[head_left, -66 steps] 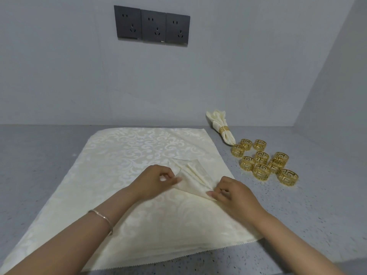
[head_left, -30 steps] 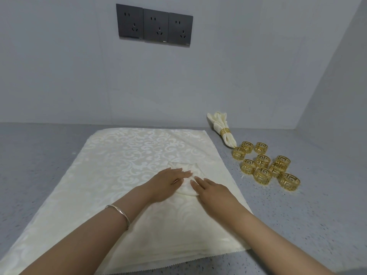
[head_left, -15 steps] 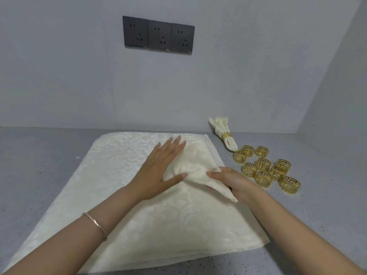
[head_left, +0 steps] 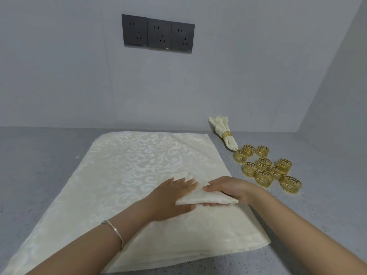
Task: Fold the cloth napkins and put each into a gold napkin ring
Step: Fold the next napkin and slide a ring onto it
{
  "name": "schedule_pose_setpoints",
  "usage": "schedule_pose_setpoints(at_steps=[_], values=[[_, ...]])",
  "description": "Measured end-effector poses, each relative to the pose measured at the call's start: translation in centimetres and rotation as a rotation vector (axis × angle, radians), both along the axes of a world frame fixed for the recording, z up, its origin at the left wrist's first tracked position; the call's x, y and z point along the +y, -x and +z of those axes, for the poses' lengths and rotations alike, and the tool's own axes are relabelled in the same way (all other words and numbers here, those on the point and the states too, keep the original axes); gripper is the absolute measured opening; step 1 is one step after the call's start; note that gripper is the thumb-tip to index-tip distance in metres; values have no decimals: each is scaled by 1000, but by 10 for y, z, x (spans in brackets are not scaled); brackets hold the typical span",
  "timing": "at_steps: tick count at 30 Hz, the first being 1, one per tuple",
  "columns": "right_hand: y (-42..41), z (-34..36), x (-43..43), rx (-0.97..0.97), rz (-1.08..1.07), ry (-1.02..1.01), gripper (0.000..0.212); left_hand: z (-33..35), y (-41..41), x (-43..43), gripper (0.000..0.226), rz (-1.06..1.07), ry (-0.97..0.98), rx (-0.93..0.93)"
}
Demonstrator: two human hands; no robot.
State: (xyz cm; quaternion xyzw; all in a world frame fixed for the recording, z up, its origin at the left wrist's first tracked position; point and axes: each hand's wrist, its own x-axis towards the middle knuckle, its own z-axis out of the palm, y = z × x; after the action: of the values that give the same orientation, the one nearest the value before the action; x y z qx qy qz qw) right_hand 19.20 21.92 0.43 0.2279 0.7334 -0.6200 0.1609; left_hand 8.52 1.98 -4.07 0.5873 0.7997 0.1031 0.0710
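Left hand [head_left: 168, 193], fingers flat, has folded the cream damask cloth napkin [head_left: 214, 197] narrower; right hand [head_left: 230, 188] grips its end, nearly ring-ready

Folded napkin [head_left: 206, 197]: cream, narrow wedge, held by the right hand [head_left: 234, 187] over the napkin stack [head_left: 139, 165], patterned cream cloth spread flat on the desk [head_left: 39, 155]. Ringed napkin [head_left: 220, 124]: laid near the stack's far right corner. Gold rings [head_left: 264, 178]: 9 loose, clustered right of the stack.
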Motion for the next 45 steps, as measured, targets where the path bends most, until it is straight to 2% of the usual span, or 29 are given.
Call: schedule_pose_setpoints(at_steps=[3, 5, 6, 8, 10, 13, 15, 17, 20, 21, 23, 24, 27, 30, 33, 35, 37, 39, 40, 42, 44, 45], values=[[-14, -4, 5, 295, -88, -502, 19, 0, -3, 0, 70, 0, 30, 83], [-28, -8, -1, 554, -161, -715, 15, 1, -3, 1, 73, 1, 44, 114], [-36, -10, -8, 636, -116, -804, 18, 1, -2, 2, 76, -2, 60, 128], [-48, -15, -20, 699, 86, -959, 27, 1, 0, 3, 86, -9, 102, 161], [-52, -26, -27, 682, 262, -1141, 33, 3, 0, 4, 93, -22, 114, 185], [-49, -41, -29, 694, 292, -1313, 30, 4, 5, 3, 92, -44, 80, 191], [-48, -45, -29, 710, 223, -1300, 24, 7, 11, -2, 84, -54, 12, 138], [-48, -43, -30, 714, 134, -1232, 19, 11, 18, -9, 73, 4, -76, -6], [-47, -36, -32, 665, -8, -1072, 13, 20, 32, -12, 27, 161, -197, -254], [-45, -34, -30, 622, -42, -997, 10, 23, 39, -9, 18, 181, -225, -291], [-39, -29, -23, 533, -96, -810, 6, 29, 48, -1, 47, 198, -257, -345], [-35, -27, -19, 488, -126, -711, 9, 30, 52, 2, 54, 214, -271, -383], [-25, -22, -8, 358, -198, -523, 12, 30, 63, 13, 50, 253, -291, -469], [-17, -20, -5, 286, -192, -540, 17, 25, 66, 22, 42, 324, -271, -418], [-15, -19, -5, 268, -143, -659, 23, 26, 60, 27, 37, 413, -254, -232], [-15, -15, -7, 231, -98, -772, 29, 28, 54, 26, 57, 436, -287, -121], [-11, -8, -9, 166, -43, -876, 32, 29, 48, 26, 67, 341, -357, -16], [-7, 0, -13, 95, 18, -902, 33, 31, 38, 26, 55, 172, -418, 79], [-5, 3, -14, 72, 44, -901, 34, 32, 34, 26, 51, 106, -414, 107], [-1, 7, -12, 49, 65, -850, 35, 28, 26, 25, 65, 31, -321, 129], [0, 8, -6, 39, 28, -705, 38, 18, 23, 27, 79, -26, -217, 154], [-2, 10, -4, 26, -2, -600, 42, 15, 22, 30, 79, -38, -211, 154]])
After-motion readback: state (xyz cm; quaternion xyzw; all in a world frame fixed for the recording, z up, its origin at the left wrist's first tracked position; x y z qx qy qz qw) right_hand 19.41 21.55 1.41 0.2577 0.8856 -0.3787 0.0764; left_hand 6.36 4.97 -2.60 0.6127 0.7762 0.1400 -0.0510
